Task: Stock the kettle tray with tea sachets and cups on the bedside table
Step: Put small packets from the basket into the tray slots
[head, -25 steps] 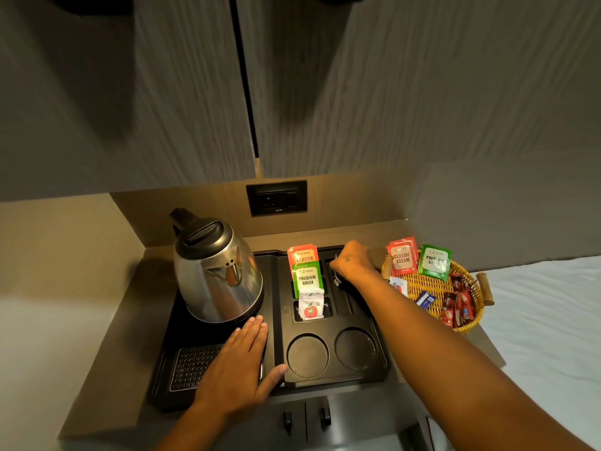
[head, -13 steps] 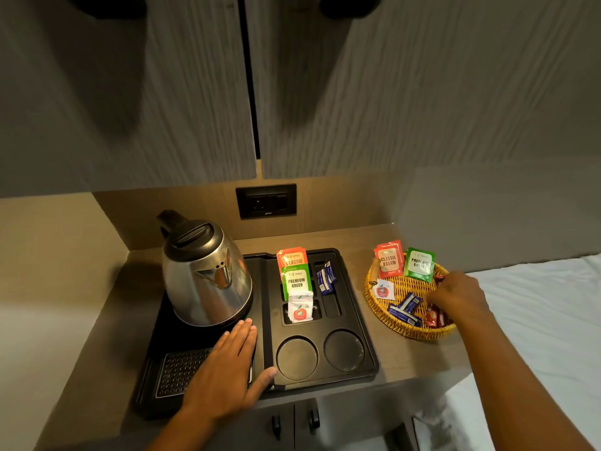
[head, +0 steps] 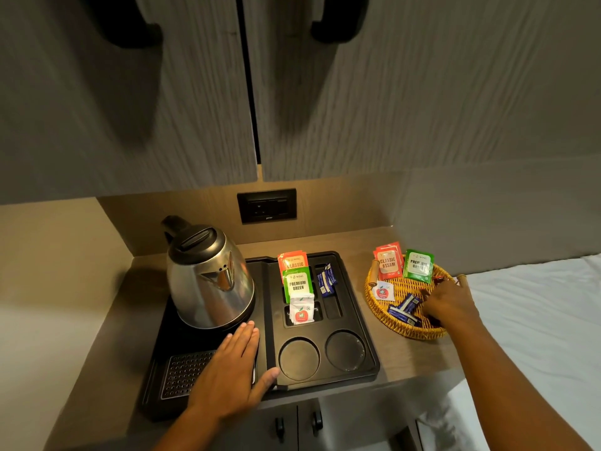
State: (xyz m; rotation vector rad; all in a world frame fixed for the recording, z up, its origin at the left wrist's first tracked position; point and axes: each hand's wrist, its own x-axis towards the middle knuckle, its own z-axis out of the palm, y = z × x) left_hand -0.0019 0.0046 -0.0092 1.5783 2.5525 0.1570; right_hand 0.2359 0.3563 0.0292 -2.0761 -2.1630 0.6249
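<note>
A black kettle tray (head: 364, 323) lies on the bedside table with a steel kettle (head: 209, 278) on its left part. Its slots hold a red Classic sachet (head: 292, 260), a green Premium Green sachet (head: 297, 284), a white sachet (head: 301, 310) and blue sachets (head: 326, 278). Two round cup wells (head: 299, 358) stand bare. My left hand (head: 232, 369) lies flat on the tray's front, fingers spread. My right hand (head: 447, 302) reaches into the wicker basket (head: 403, 330), fingers curled among the sachets; what it grips is hidden.
The basket holds red Classic Assam sachets (head: 387, 262), a green sachet (head: 418, 266), a white one (head: 383, 291) and blue ones (head: 405, 309). A wall socket (head: 266, 206) sits behind the tray. Cabinet doors hang overhead. A white bed (head: 536, 320) lies to the right.
My right hand left the blue sachets in the tray's right slot and moved right into the basket. My left hand has stayed on the tray.
</note>
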